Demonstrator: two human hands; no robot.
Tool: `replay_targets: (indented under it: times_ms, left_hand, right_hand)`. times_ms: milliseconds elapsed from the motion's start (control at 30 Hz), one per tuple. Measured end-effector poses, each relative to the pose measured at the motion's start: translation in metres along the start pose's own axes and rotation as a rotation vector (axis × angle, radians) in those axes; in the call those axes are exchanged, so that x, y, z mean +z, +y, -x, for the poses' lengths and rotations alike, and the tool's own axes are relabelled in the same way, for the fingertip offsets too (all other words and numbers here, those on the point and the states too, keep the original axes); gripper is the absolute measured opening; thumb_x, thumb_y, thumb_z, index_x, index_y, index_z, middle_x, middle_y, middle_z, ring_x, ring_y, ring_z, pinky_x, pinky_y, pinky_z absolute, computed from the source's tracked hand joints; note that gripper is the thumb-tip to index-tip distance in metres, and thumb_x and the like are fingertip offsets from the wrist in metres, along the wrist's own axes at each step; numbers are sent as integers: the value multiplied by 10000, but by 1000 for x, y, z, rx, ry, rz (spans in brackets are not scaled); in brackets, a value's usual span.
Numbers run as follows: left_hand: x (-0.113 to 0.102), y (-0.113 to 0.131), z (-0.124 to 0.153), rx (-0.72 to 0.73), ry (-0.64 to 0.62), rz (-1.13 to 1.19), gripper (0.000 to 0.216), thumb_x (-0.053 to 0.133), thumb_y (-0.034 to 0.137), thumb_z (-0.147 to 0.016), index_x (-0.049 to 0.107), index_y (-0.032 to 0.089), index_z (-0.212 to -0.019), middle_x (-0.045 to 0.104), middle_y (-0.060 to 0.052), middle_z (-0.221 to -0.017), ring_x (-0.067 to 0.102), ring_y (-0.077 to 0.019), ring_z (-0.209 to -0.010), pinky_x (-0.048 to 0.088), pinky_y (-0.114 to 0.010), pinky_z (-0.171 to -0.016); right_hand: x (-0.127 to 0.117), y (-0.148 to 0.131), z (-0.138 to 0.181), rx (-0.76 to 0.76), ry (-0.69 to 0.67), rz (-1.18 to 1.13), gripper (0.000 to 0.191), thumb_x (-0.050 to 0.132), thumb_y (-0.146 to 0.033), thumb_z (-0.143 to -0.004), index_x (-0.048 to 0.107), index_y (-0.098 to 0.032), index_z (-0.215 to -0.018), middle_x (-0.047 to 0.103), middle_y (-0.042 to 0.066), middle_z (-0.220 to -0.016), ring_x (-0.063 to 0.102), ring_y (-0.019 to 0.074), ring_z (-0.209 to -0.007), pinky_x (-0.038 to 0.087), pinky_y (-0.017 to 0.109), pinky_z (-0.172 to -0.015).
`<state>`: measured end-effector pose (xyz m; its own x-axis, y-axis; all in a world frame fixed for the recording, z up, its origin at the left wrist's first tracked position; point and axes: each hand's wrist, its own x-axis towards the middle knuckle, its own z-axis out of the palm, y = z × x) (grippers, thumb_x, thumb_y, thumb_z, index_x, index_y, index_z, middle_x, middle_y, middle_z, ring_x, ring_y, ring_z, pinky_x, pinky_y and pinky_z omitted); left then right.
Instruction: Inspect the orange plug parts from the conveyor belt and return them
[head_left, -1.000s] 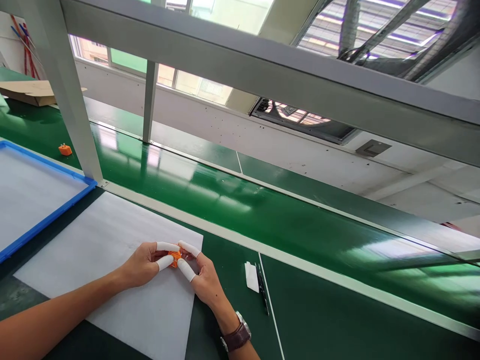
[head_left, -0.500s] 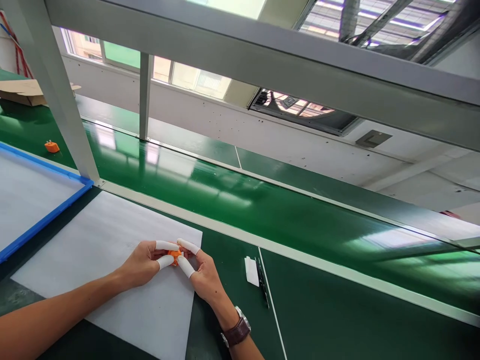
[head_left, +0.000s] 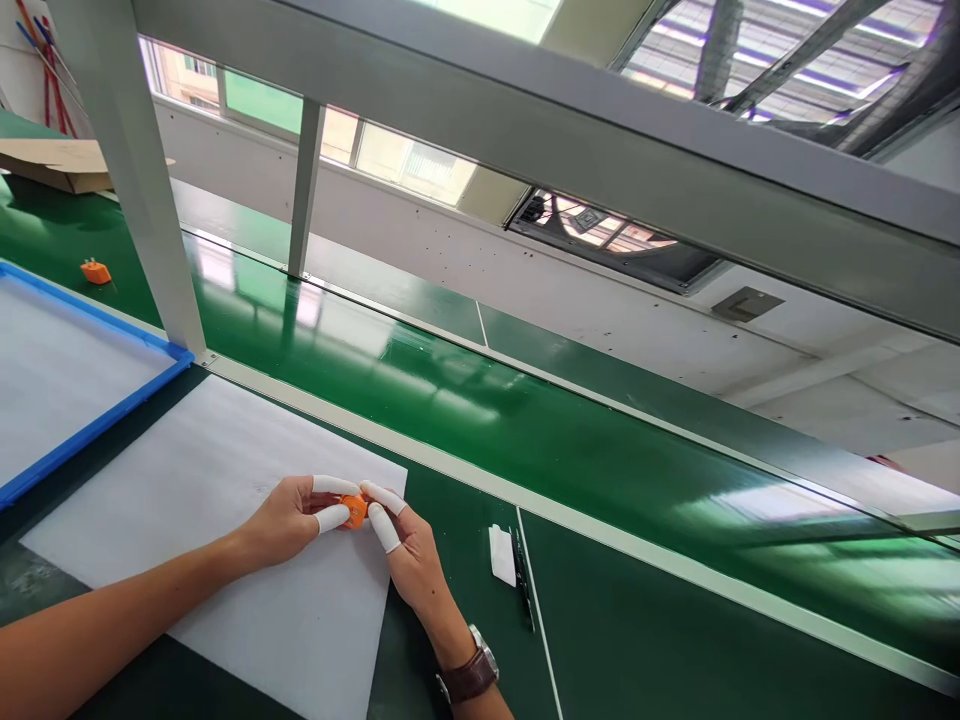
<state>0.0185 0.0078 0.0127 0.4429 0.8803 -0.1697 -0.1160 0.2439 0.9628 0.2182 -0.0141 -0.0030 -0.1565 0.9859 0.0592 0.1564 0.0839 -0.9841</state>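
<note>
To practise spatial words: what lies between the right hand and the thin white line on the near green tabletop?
In the head view, a white flat piece and a slim dark item lie there, side by side.

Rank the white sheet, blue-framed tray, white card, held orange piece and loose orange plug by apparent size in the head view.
1. White sheet
2. Blue-framed tray, cut off by the picture's edge
3. White card
Smallest, unranked: held orange piece, partly covered, and loose orange plug, farther off; they look alike.
</note>
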Motion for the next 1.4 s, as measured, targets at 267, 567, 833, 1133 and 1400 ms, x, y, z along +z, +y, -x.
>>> replay_targets:
  times_ms: [267,567,833,1133,1400]
  left_hand:
    - [0,-1,2,0,26,22,357,708,309,-847,728,197,-1185,769,-67,-1142,718,-281,-1068,554,-406,-989]
    - [-2,2,4,44,-26,-41,362,580,333,-931,705,191,-1240,757,-76,-1152,696,-276,-1077,558,-402,-961]
    - [-1,1,3,28,-9,-34,365,670,308,-867,702,166,-1202,749,-94,-1167,692,-278,-1109,533,-401,-1015]
    - [3,-4,2,49,64,-106,342,637,347,-886,722,193,-1178,777,-58,-1078,721,-257,-1030,563,-352,-943]
    - [3,-9,5,46,105,-106,335,638,333,-886,710,197,-1184,761,-65,-1129,703,-261,-1081,565,-358,-954]
  right_hand:
    - [3,6,1,-253,50,134,330,589,-301,-935,642,-279,-1259,669,72,-1135,624,201,-905,543,389,-848]
    - [5,2,2,-444,29,281,394,650,-164,-892,645,-340,-1245,664,60,-1168,644,234,-1072,550,426,-917]
    - [10,6,3,-57,133,-160,220,718,-313,-859,741,-280,-1075,728,56,-1100,682,248,-1014,565,448,-934]
    - [15,0,5,-97,182,-156,242,737,-357,-838,740,-261,-1059,700,69,-1050,662,244,-959,569,455,-899]
    - [15,-3,9,-329,100,202,210,627,-238,-925,648,-284,-1130,665,61,-1036,638,207,-902,552,388,-829]
